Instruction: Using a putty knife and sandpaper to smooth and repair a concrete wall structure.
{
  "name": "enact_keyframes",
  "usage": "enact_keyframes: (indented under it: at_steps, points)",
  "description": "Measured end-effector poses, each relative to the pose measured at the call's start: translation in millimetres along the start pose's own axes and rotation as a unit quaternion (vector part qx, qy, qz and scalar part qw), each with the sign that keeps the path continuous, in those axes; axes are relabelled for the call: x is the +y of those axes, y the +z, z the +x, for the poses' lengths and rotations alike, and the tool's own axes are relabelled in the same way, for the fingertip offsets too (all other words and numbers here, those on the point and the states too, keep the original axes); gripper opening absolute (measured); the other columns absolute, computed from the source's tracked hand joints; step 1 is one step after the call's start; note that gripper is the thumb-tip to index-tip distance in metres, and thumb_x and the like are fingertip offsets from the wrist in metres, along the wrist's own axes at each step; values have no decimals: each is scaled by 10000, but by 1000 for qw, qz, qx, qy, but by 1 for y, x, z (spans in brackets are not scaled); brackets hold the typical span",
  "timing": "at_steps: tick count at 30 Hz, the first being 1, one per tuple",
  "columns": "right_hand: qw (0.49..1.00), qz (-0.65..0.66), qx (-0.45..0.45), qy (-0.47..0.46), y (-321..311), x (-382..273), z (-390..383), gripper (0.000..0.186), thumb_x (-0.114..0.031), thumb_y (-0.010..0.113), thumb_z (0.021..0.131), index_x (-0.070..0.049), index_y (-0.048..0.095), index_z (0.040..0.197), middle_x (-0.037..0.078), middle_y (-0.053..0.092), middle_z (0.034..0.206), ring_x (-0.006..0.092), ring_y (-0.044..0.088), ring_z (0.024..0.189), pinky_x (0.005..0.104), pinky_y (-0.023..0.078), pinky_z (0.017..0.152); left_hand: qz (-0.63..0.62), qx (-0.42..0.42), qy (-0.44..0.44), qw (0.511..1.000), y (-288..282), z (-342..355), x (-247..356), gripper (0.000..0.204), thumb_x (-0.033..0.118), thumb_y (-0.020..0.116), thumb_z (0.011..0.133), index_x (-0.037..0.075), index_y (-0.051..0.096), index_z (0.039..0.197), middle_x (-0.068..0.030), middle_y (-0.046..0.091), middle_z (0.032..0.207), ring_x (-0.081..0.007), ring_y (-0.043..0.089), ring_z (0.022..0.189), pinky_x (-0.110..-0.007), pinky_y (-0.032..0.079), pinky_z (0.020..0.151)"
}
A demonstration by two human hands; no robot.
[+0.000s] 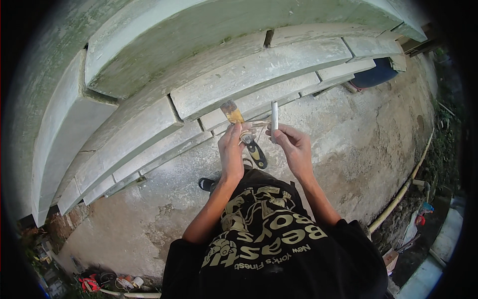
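My left hand (232,152) is closed on a scraper with a stained yellow-brown blade (232,111); its black-and-yellow handle (257,153) hangs below my fingers. A small round metallic piece (247,137) sits at those fingers, too small to make out. My right hand (294,149) grips a short, upright pale metal bar (274,113). Thin pale strands (260,123) run between the two hands; what they are is unclear. Beneath my hands lie stained concrete ground and my own foot in a dark sandal (205,184).
Stepped pale concrete slabs (259,65) curve across the top and left. A dark blue object (373,74) rests by their right end. A pale pipe (403,189) follows the ground's right edge beside plants. Red and white clutter (89,284) lies at lower left.
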State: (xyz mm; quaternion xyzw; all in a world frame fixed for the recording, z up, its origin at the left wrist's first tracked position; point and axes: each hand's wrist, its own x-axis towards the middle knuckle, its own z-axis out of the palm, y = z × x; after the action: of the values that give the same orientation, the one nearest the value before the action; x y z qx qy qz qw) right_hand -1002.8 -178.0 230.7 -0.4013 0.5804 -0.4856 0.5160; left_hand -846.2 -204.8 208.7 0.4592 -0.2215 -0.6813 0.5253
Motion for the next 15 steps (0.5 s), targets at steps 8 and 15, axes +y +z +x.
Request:
enact_keyframes:
  at_steps: [8,15]
  points:
    - [858,-376,275,-215,-140,-37,153,307,-200,611,893,-23,677,1135,172,646,719,207,612,629,333,458,600,370,-205,-50,905,-139,10,-2,295,216,583,950,-14,688,798,-23,581,761,-87,530,651,-261,415,577]
    - [723,-607,227,-241,-172,-44,237,201,-141,565,863,-33,713,947,248,649,820,431,639,791,517,496,738,536,95,-197,815,-384,-46,-125,363,309,669,813,-37,702,709,-73,600,544,-150,578,459,-319,446,437]
